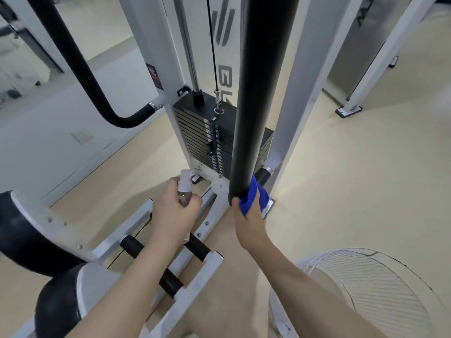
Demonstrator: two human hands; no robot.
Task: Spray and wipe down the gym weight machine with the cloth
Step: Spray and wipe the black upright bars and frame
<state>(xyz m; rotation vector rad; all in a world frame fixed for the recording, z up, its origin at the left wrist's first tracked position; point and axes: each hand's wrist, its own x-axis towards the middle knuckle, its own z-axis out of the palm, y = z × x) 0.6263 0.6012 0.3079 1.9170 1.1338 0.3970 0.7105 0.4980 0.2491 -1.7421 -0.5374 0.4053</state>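
Note:
A white-framed weight machine fills the middle, with a black weight stack and a thick black padded bar running down in front of it. My right hand grips a blue cloth wrapped around the lower end of that bar. My left hand holds a small spray bottle with a pale cap, to the left of the bar and above the machine's base frame.
A curved black padded arm reaches in from the upper left. Black seat pads sit at the lower left, black foot rollers below my arms. A white floor fan stands at the lower right. Another white frame stands at right.

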